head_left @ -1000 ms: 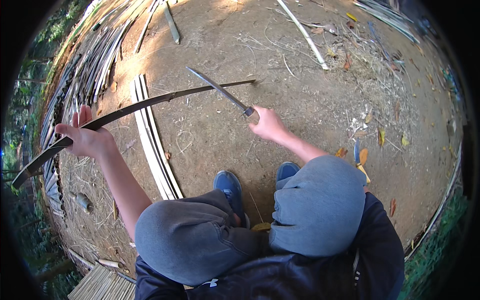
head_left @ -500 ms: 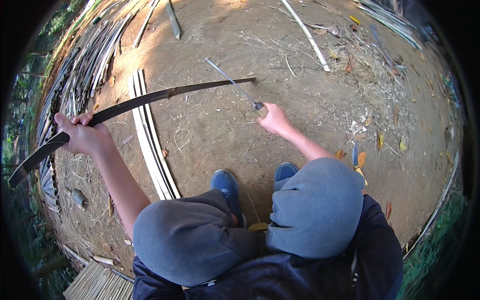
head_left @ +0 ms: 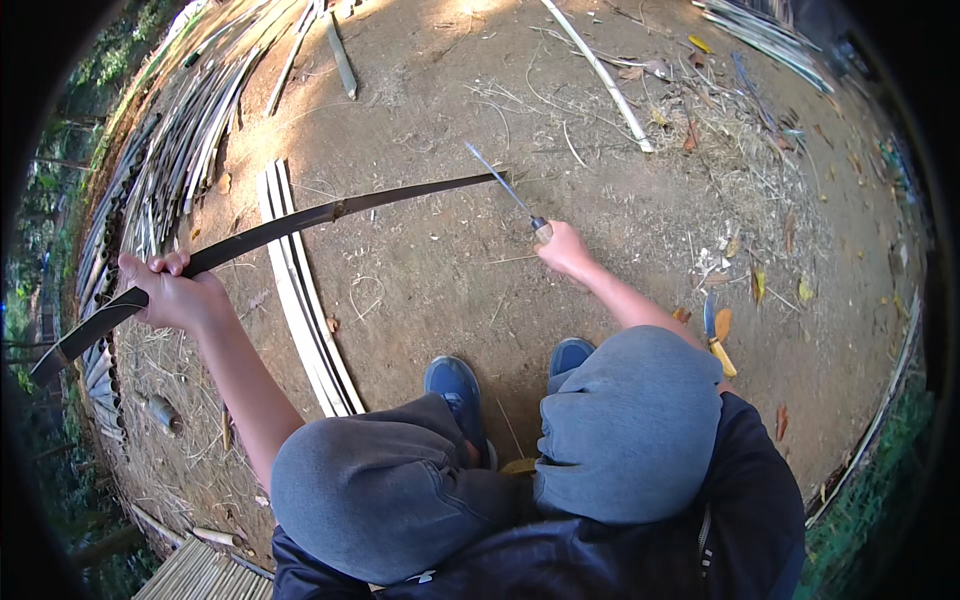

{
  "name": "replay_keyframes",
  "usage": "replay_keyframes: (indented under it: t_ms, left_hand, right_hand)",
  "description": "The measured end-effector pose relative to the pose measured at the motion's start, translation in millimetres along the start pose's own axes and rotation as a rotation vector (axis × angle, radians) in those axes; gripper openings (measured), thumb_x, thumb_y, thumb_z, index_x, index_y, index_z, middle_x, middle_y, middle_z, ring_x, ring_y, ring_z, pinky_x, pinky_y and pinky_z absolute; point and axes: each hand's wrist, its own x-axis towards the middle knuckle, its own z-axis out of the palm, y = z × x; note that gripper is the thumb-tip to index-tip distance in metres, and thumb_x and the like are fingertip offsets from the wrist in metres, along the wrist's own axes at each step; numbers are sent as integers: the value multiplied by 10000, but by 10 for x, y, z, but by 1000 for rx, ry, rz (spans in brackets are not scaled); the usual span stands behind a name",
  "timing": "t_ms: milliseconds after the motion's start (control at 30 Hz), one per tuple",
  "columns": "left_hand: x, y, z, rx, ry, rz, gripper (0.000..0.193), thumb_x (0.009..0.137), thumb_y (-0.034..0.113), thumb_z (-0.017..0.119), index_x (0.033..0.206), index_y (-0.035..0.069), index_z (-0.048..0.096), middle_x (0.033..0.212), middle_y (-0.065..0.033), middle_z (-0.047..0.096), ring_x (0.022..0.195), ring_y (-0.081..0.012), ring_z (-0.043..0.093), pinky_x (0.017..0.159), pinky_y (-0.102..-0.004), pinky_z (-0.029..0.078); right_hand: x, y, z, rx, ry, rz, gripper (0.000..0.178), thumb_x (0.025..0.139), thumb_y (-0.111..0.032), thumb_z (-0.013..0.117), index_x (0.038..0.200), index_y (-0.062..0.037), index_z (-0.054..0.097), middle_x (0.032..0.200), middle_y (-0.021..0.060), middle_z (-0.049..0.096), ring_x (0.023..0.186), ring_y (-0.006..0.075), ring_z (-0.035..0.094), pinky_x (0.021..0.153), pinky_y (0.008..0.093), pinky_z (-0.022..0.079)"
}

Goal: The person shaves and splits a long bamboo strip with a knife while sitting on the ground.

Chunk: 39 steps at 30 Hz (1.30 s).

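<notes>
A long dark bamboo strip [head_left: 270, 232] slants up from the left edge toward the middle, with a node ring partway along. My left hand [head_left: 178, 292] is closed round it near its lower left end. In my right hand [head_left: 565, 248] is a knife [head_left: 505, 186] with a long narrow blade and a short brown handle. The blade crosses the strip's far tip; whether it touches the strip I cannot tell. Under the strip's middle, several pale split bamboo strips [head_left: 300, 300] lie side by side on the ground.
A second knife [head_left: 711, 320] with a yellowish handle lies on the ground beside my right knee. Piled bamboo poles [head_left: 170, 150] fill the far left. A single pale strip [head_left: 605, 75] and scattered dry leaves and shavings lie ahead. A short bamboo piece [head_left: 163, 413] lies at left.
My right hand and the knife have moved right, the blade passing along the strip to its far tip. The left hand keeps its hold, with the strip slightly lower in view.
</notes>
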Motion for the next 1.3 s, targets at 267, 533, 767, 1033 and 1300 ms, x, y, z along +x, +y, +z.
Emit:
replay_keyframes:
  t_ms: [267,533,767,1033,1300]
  left_hand:
    - [105,65,-91,28,-28,29,387,934,173,711,1135,101,388,704,-9,459,511,-109,378,455,-268,395]
    - [94,19,-130,26,-95,0,872,905,257,744,1466,142,87,692,-2,447,545,-116,392,479,-264,378]
    - [49,50,-110,41,-16,-13,1036,901,289,747,1516,152,-76,675,7,435,536,-110,380,485,-271,384]
    - [46,58,-159,56,-38,-13,946,894,305,754,1485,147,31,677,14,443,536,-108,376,490,-255,379]
    - [28,87,-163,80,-36,11,810,908,291,742,1433,129,147,704,-5,450,542,-110,382,492,-264,384]
  right_hand:
    - [-140,-424,-86,106,-99,9,175,778,-135,646,911,-25,621,809,186,689,792,312,698,709,431,526]
    - [-735,-1269,-198,168,-167,-383,305,769,-151,657,1022,8,595,649,175,626,615,287,668,588,419,500]
    - [-668,-1631,-226,188,-265,-341,377,782,-154,648,1105,38,615,640,152,629,575,248,639,553,397,489]
    - [-817,-1994,-242,209,-296,-428,329,780,-120,642,1067,40,619,675,177,660,624,286,679,580,412,515]
    - [-844,-2036,-328,128,-312,-414,247,798,-103,616,994,46,598,649,127,631,589,262,652,553,404,510]
